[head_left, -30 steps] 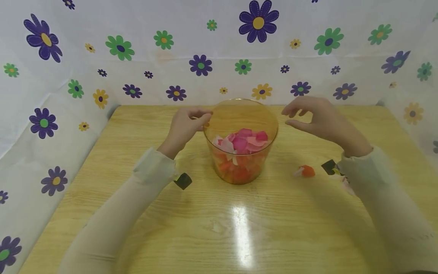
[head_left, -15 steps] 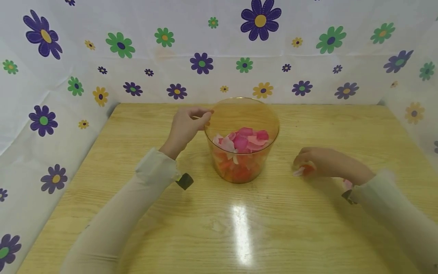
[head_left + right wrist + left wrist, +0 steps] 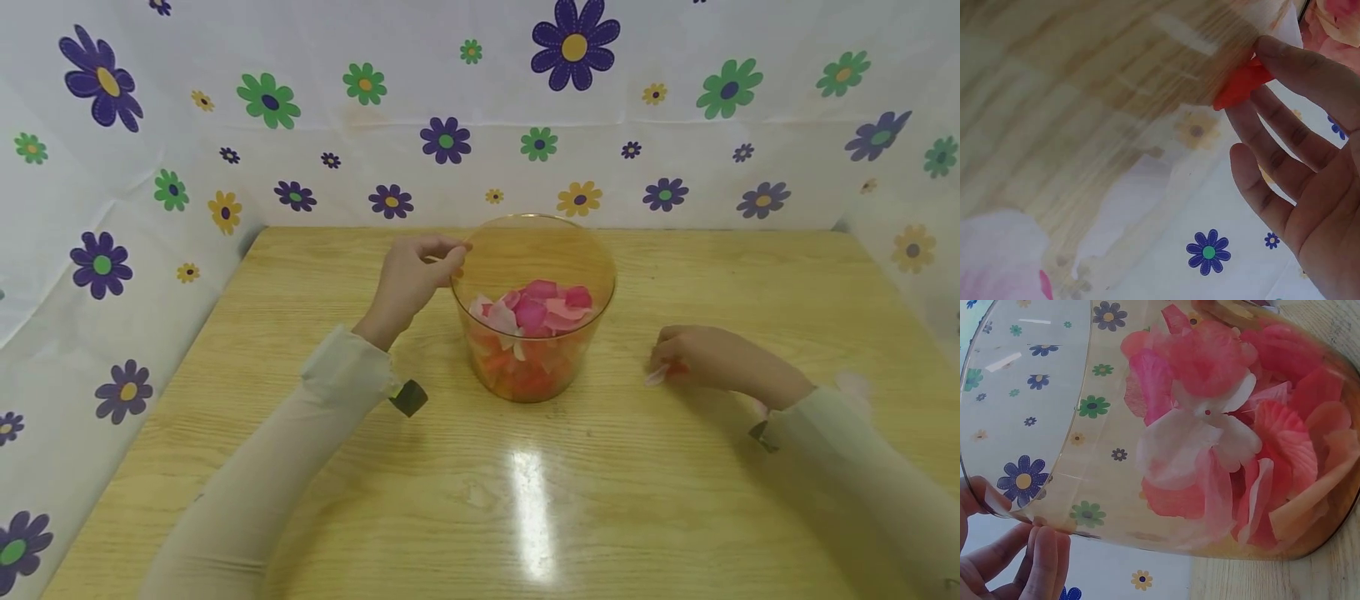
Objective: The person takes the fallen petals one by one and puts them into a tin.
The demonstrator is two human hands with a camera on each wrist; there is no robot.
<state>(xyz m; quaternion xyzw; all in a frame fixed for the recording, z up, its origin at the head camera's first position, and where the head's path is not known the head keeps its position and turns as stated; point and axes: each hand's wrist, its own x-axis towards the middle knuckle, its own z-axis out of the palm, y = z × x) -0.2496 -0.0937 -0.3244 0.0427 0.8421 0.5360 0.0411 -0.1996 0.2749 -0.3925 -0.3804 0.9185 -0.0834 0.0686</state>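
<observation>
A see-through amber tub [image 3: 543,250] stands upright on the table, partly filled with pink, white and orange-red flower petals [image 3: 531,312]. My left hand [image 3: 408,279] holds its rim at the left, thumb on one side and fingers on the other, as the left wrist view shows too. To the right of the tub, my right hand [image 3: 701,358] is low at the tabletop. Between its thumb and fingers it pinches an orange-red petal [image 3: 1242,84] and a white petal [image 3: 1288,26]. Its other fingers are spread loosely in the right wrist view.
Pale petals [image 3: 1129,200] lie on the wooden table [image 3: 465,508], with a whitish one [image 3: 855,387] beyond the right cuff. A dark square piece [image 3: 408,398] shows by the left cuff. White flower-printed cloth [image 3: 315,108] closes off the table's back and sides.
My right hand has come down from beside the tub's rim to the petals on the table and now pinches them. My left hand stays at the rim.
</observation>
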